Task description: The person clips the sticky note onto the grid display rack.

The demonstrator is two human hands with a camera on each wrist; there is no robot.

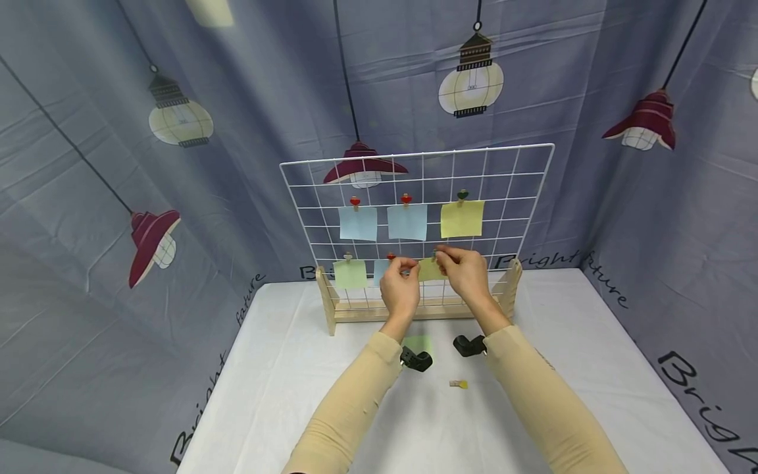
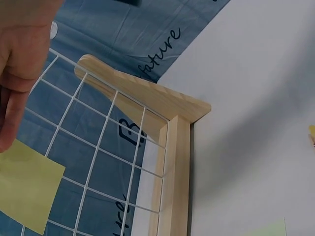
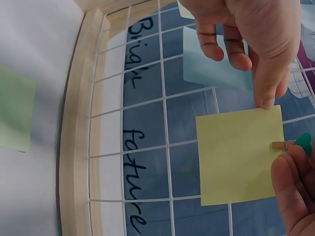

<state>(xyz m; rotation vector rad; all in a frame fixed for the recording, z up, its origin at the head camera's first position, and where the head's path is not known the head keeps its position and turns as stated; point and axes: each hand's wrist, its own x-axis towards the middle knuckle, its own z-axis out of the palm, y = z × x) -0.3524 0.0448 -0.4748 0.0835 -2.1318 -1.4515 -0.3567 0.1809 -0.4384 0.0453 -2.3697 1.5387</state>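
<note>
A yellow paper note [image 1: 429, 270] lies against the lower part of the white wire grid [image 1: 412, 247]. My left hand [image 1: 401, 289] pinches one corner of this note; in the right wrist view, that thumb [image 3: 267, 93] is at its edge. With my right hand [image 1: 466, 273] I pinch a small wooden clothespin [image 3: 283, 145] topped by a green heart, at the note's upper edge. Left of it a blue note [image 1: 380, 270] is partly covered by my left hand. The left wrist view shows the yellow note [image 2: 29, 184] just below my left fingers.
Pegged higher up are two blue notes [image 1: 358, 224] and a yellow note [image 1: 462, 219]; a green note [image 1: 351, 274] hangs lower left. A wooden stand [image 1: 329, 299] holds the grid. On the white table lie a pale green note [image 1: 418, 343] and a yellow-topped clothespin [image 1: 458, 384].
</note>
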